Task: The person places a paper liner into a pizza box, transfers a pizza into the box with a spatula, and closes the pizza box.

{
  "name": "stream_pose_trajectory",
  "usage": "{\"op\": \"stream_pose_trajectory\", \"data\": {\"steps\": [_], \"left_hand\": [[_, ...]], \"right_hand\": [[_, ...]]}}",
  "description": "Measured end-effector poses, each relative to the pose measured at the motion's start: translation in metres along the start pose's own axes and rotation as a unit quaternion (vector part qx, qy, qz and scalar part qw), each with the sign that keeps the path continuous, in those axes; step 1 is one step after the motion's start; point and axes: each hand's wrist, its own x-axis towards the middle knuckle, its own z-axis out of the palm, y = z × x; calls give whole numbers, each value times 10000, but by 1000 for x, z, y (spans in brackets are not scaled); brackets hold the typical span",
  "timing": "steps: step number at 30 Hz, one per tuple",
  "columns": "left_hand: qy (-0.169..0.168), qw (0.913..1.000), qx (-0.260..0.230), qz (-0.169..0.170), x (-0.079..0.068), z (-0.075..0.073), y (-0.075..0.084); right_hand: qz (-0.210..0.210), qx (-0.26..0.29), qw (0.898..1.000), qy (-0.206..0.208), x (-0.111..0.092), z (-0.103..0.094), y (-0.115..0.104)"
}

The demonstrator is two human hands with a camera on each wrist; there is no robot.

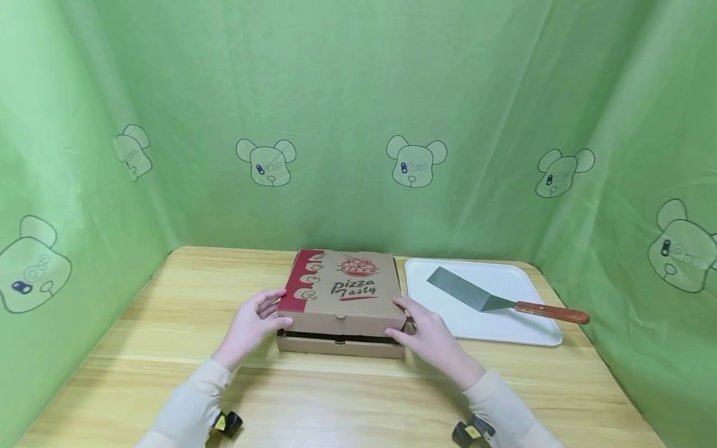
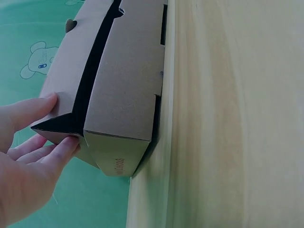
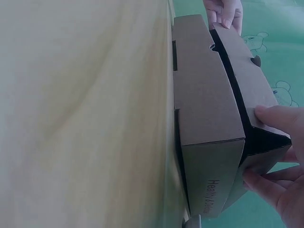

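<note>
A brown and red cardboard pizza box (image 1: 366, 306) sits on the table, its lid slightly raised with a dark gap along the front above the base (image 2: 126, 85). My left hand (image 1: 254, 323) holds the lid's front left corner, thumb on the front flap and fingers at the side flap. At the front right corner, my right hand (image 1: 428, 333) grips the lid the same way, with its thumb (image 3: 273, 116) on the front flap. The inside of the box is hidden in shadow.
To the right of the box lies a white tray (image 1: 426, 326). A metal spatula (image 1: 459, 288) rests on it, its wooden handle (image 1: 551, 312) reaching past the tray's right edge. Green curtains (image 1: 342, 211) with bear outlines surround the wooden table (image 1: 330, 404).
</note>
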Motion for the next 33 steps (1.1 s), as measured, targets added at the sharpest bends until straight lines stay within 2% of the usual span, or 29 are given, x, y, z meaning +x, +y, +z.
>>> {"op": "stream_pose_trajectory", "data": {"steps": [14, 33], "left_hand": [[45, 9997, 239, -97, -1, 3, 2], [18, 9993, 269, -249, -3, 5, -1]], "right_hand": [[215, 39, 9987, -462, -2, -4, -4], [52, -10, 9984, -562, -4, -3, -3]]}}
